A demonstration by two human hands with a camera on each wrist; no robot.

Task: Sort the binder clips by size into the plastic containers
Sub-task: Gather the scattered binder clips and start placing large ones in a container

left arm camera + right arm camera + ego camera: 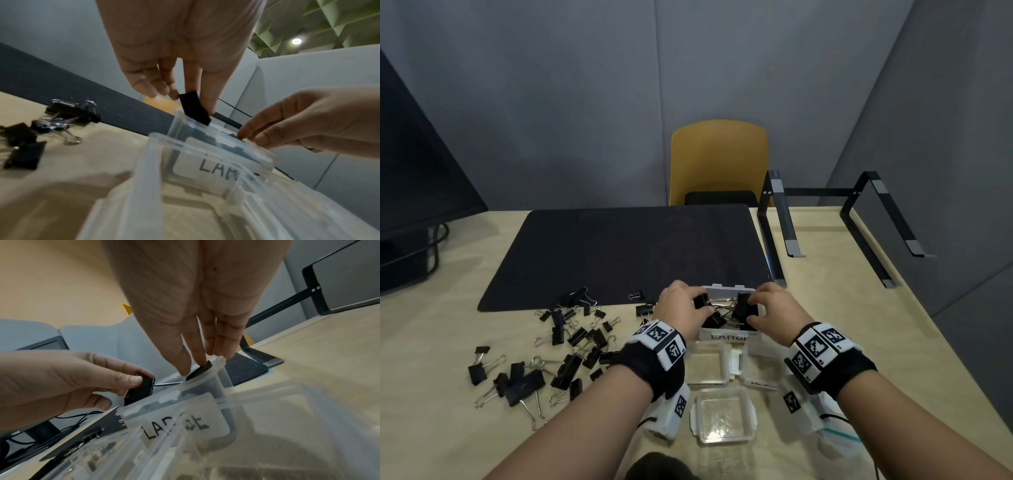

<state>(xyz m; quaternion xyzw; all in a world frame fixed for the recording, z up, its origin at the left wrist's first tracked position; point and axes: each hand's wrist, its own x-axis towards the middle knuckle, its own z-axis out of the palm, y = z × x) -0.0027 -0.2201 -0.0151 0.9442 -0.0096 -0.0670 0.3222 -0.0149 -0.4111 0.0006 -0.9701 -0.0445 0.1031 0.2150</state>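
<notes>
Holding a large black binder clip (701, 301) in the left hand (678, 306) — thumb and fingers pinch its body right over the left rim of the clear container labelled "LARGE" (729, 334). Left wrist view shows the same clip (194, 107) pinched at the fingertips, lower corner dipping past the container rim.

Right hand (770, 308) is on a second large clip (742, 305) at the container's right side; right wrist view shows thumb and forefinger pressed on its black body (200, 370) at the rim. Grip looks like a pinch, clip partly inside the box.

The LARGE container already holds several black clips with silver wire handles, tangled together.

Two more clear containers sit nearer the person — one (708, 366) just below the LARGE box, another (724, 416) closer still. A label reading "Med…" (763, 384) lies beside them, partly hidden by the right wrist.

Unsorted pile of binder clips (558, 349) of mixed sizes is spread on the wooden table (842, 342) to the left, a few on the edge of the black desk mat (633, 250). Yellow chair (719, 161) behind the table.
</notes>
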